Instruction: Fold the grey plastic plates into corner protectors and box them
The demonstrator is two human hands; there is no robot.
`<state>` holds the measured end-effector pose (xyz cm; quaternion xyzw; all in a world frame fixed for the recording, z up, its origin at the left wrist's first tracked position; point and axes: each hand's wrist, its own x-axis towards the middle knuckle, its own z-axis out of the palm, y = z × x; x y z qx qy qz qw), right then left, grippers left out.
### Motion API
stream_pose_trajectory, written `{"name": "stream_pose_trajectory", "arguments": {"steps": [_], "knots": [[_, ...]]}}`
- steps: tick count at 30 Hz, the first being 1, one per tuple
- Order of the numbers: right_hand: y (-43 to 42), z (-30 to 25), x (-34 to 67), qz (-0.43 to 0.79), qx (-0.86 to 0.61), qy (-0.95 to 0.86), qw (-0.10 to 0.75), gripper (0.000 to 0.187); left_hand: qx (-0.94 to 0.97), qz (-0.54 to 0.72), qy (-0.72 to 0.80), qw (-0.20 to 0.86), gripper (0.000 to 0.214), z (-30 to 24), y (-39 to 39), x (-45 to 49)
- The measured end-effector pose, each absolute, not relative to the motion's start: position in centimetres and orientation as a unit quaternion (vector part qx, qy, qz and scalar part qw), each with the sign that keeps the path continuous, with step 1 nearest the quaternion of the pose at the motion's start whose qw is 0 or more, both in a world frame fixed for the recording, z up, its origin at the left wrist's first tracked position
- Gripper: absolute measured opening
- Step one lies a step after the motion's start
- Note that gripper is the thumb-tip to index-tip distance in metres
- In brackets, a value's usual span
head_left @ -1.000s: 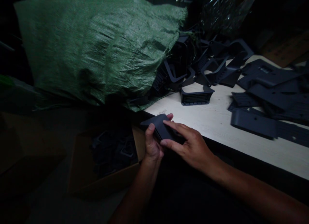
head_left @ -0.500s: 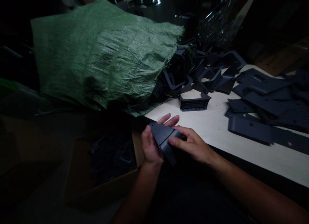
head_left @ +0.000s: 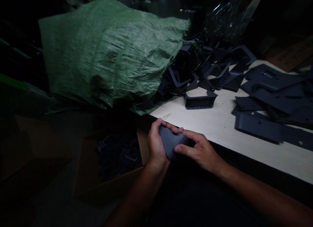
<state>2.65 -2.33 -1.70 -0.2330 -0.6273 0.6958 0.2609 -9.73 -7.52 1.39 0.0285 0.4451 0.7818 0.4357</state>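
Observation:
A dark grey plastic part (head_left: 169,140) with a smooth, flat face is held between both my hands, just off the table's near edge. My left hand (head_left: 156,144) wraps its left side, fingers curled over the top edge. From the right, my right hand (head_left: 199,150) grips it, thumb on the near face and fingers along the far edge. The part's underside is hidden. Beyond the hands, a slotted, frame-like dark part (head_left: 200,102) stands on the pale table (head_left: 222,122).
A large green woven sack (head_left: 110,54) lies at the back left, with dark frame parts (head_left: 217,70) spilling from its mouth. Flat dark panels (head_left: 276,93) are piled on the right. Below left, a cardboard box (head_left: 85,168) contains several dark parts.
The part has been turned in my hands, so its broad face shows and its lower leg is out of sight. My left fingers have closed over its top edge. The view has shifted slightly.

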Motion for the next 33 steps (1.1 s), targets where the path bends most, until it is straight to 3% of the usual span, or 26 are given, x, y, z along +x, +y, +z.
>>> {"name": "stream_pose_trajectory", "arguments": {"steps": [10, 13, 17, 20, 25, 33], "knots": [[-0.6, -1.7, 4.9, 0.673, -0.198, -0.685, 0.196, 0.03, -0.056, 0.773, 0.451, 0.442, 0.021, 2.7, -7.2, -10.2], [-0.6, -2.5, 5.2, 0.66, -0.208, -0.688, 0.217, 0.026, -0.082, 0.766, 0.436, 0.464, 0.019, 2.0, -6.9, -10.8], [-0.5, -2.7, 5.6, 0.642, -0.28, -0.661, 0.271, 0.033, 0.087, 0.736, 0.56, 0.37, 0.027, 0.4, -7.2, -12.2], [0.0, -2.0, 5.6, 0.639, -0.308, -0.654, 0.262, 0.034, 0.29, 0.645, 0.637, 0.306, 0.031, 0.5, -7.7, -13.3], [0.9, -0.7, 5.5, 0.656, -0.311, -0.644, 0.241, 0.035, 0.485, 0.457, 0.598, 0.446, 0.044, 2.4, -7.3, -14.1], [1.6, -0.5, 7.3, 0.605, -0.312, -0.679, 0.276, 0.033, 0.393, 0.527, 0.558, 0.506, 0.047, 1.5, -6.4, -13.2]]}}
